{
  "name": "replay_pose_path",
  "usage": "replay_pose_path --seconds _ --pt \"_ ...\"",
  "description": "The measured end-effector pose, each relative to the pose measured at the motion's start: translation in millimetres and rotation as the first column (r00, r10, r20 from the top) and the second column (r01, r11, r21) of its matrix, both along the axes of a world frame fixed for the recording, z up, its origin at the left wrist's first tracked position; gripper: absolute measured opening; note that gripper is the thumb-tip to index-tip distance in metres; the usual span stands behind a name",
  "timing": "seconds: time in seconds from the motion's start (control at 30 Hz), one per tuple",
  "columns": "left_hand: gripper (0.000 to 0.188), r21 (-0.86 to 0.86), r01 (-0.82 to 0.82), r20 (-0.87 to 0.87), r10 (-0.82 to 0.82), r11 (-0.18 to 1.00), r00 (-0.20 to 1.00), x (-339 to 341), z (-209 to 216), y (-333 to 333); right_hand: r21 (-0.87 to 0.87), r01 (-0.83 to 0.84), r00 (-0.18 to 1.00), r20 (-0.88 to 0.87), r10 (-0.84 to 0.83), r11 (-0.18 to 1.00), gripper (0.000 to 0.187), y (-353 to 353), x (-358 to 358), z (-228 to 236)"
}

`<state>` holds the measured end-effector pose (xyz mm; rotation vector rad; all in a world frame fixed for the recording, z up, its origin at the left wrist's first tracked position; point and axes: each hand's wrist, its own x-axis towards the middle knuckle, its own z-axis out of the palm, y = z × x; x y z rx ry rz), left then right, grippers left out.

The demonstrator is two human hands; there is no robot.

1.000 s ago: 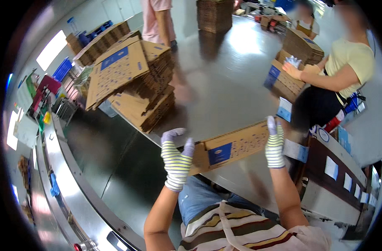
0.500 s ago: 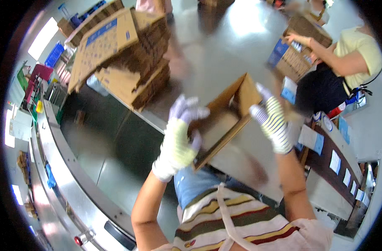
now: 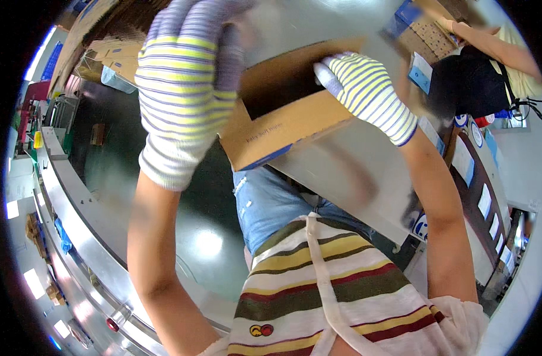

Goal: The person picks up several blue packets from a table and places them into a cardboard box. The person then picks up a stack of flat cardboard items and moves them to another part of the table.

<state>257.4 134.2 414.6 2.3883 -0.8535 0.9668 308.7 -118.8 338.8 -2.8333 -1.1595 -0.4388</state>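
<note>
The brown box point(image 3: 295, 127) was by the edge of the tabletop point(image 3: 327, 169), with the left hand point(image 3: 185, 89) and curled right hand point(image 3: 369, 95) at its ends. I couldn't tell their grip. Gentle, even holding seemed best.

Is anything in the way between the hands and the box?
Nothing visible is. The right hand is at the right part of the box, and the left hand is by its left end. The left glove hides any contact there.
</note>
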Motion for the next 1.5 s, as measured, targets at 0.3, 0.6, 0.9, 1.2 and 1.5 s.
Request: replay_pose_path --seconds 0.3,0.6,0.9,1.2,1.5 --pt "0.061 0.437 -0.062 -0.469 0.286 0.897 0.836 -53.7 -62.3 -49.5 0.34 -0.223 0.959 0.247 0.142 0.914 0.03 13.1 -6.6 9.8" --pt "0.051 -0.695 -0.325 -0.516 -0.13 0.641 0.847 -75.9 -60.7 -36.8 0.698 0.158 0.918 -0.364 0.155 0.699 0.052 3.1 -50.1 94.5" --pt "0.053 -0.742 -0.668 -0.195 -0.935 -0.058 0.297 -109.5 -200.8 -54.6 0.216 -0.029 0.997 -0.062 0.044 0.976 0.048 73.2 -62.3 11.9" --pt "0.055 0.336 -0.4 -0.494 0.521 0.853 0.696 -111.2 -123.9 110.0 0.124 -0.253 0.967 0.07 0.246 0.959 0.051 46.3 -52.9 -3.1" --pt "0.037 0.594 0.317 -0.402 -0.068 0.74 0.913 -81.5 -49.5 25.0 0.333 -0.469 0.882 0.125 0.455 0.818 0.054 37.8 -21.6 -3.0"
